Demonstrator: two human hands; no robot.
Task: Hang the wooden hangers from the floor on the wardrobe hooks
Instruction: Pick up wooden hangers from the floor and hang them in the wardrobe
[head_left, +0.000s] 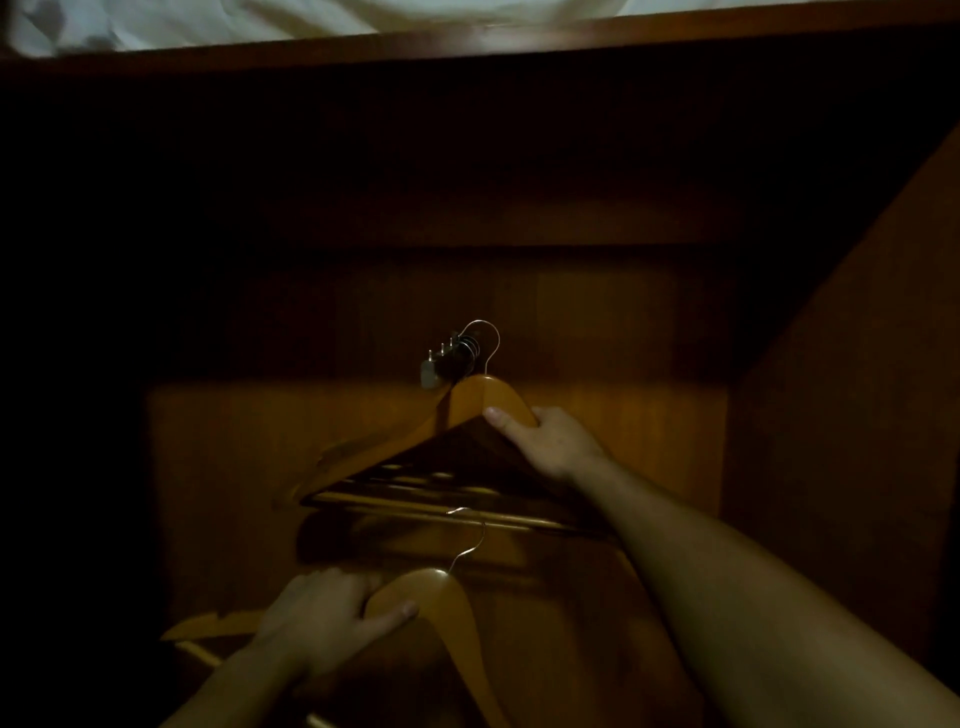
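Hangers (379, 449) hang in a bunch from the metal hook (447, 358) on the wardrobe's back wall (597, 322). The right hand (550, 439) holds the top of the front one, fingers curled round the wood, just below the hook. The left hand (327, 613) holds another hanger (441, 608) lower down, its wire hook (470, 540) pointing up near the bunch's bottom bar. Open space lies on both sides of the bunch. A wooden side wall (857, 415) stands on the right. It is dark inside. White cloth (208, 21) shows above the top edge.
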